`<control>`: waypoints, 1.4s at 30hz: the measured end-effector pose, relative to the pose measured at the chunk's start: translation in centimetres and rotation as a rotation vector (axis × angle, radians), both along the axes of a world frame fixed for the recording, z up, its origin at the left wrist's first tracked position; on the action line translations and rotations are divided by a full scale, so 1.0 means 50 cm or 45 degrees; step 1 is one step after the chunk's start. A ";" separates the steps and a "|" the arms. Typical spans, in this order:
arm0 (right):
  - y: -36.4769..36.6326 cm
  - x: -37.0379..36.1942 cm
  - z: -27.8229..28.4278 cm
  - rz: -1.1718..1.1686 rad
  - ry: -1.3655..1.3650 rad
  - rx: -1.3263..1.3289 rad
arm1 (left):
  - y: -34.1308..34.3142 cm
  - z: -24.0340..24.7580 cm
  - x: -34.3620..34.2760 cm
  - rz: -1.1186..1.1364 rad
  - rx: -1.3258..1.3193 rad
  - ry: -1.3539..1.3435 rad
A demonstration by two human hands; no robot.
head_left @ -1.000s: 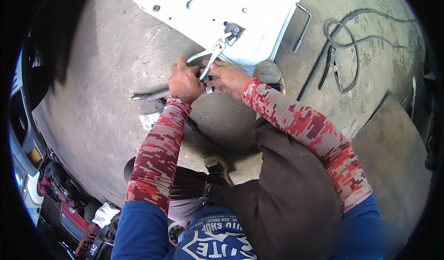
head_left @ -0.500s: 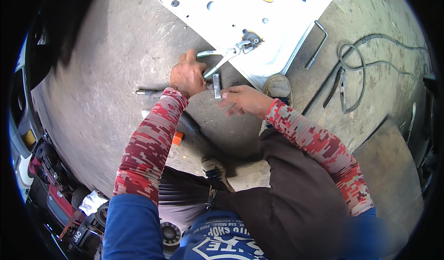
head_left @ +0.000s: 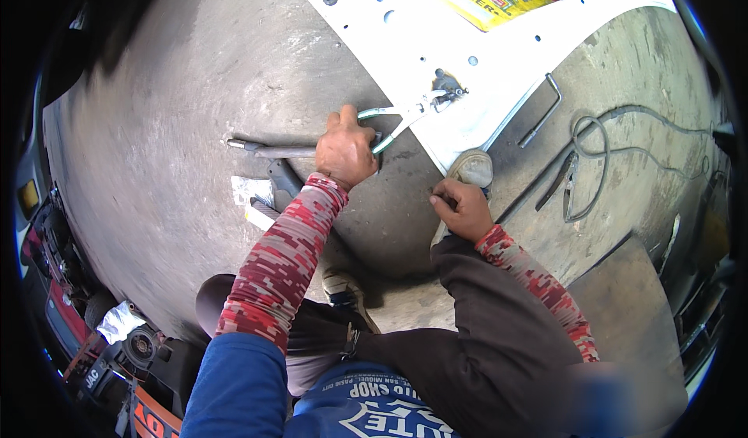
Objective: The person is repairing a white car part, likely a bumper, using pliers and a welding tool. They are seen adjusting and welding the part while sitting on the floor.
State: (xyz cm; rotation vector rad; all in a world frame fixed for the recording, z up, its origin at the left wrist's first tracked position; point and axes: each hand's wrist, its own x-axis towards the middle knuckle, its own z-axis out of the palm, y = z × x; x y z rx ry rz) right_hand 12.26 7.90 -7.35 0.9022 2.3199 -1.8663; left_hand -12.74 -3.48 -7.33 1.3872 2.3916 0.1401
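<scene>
My left hand [head_left: 345, 153] is closed around the hammer [head_left: 290, 152]; its handle sticks out to the left and most of its head is hidden behind my fingers. Right beside those fingers are the handle ends of locking pliers [head_left: 425, 107], whose jaws are clamped at a dark scorched spot on a white metal panel [head_left: 421, 44]. Over my right knee, near the shoe [head_left: 474, 169], my right hand [head_left: 465, 210] has its thumb and fingers curled together. Whatever may be between those fingertips is too small to tell.
A welding torch [head_left: 284, 176] lies on the concrete beside a white packet [head_left: 253, 191]. On the panel stands a yellow tin [head_left: 491, 1]. Right of it lie a bent metal rod [head_left: 543, 111] and a clamp [head_left: 569, 185] with looped cable. A flat board [head_left: 631, 298] lies at lower right.
My right hand has drawn back from the hammer head toward my knee, and its fingers have curled in. My left hand has shifted along the hammer toward its head. The view has moved.
</scene>
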 end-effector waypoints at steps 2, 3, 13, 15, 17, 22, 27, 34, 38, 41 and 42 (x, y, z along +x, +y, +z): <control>0.003 -0.002 -0.002 0.013 -0.036 -0.018 | -0.001 -0.001 0.004 0.025 -0.014 -0.029; 0.004 -0.003 -0.002 0.016 -0.072 -0.041 | -0.002 -0.001 0.006 0.040 -0.024 -0.057; 0.021 -0.009 -0.012 0.073 -0.120 -0.213 | -0.004 0.009 0.030 0.126 -0.080 -0.083; 0.021 -0.010 -0.015 0.055 -0.121 -0.246 | -0.004 0.011 0.028 0.129 -0.060 -0.081; 0.020 -0.010 -0.016 0.055 -0.110 -0.210 | -0.004 0.011 0.014 0.079 -0.047 -0.085; 0.015 -0.004 -0.014 0.030 -0.089 -0.163 | 0.004 -0.002 -0.047 -0.099 -0.112 -0.044; 0.008 0.003 -0.009 -0.085 -0.131 -0.232 | 0.016 -0.009 -0.090 -0.219 -0.019 -0.012; 0.013 -0.006 -0.005 -0.027 -0.124 -0.140 | 0.000 -0.003 -0.029 -0.055 -0.022 -0.002; 0.012 -0.006 -0.009 -0.047 -0.139 -0.175 | -0.010 -0.004 0.022 0.079 -0.010 -0.045; 0.011 -0.005 -0.015 -0.058 -0.119 -0.161 | -0.010 -0.002 0.025 0.106 0.056 -0.058; 0.011 -0.006 -0.017 -0.065 -0.130 -0.171 | -0.009 0.000 0.018 0.071 0.052 -0.050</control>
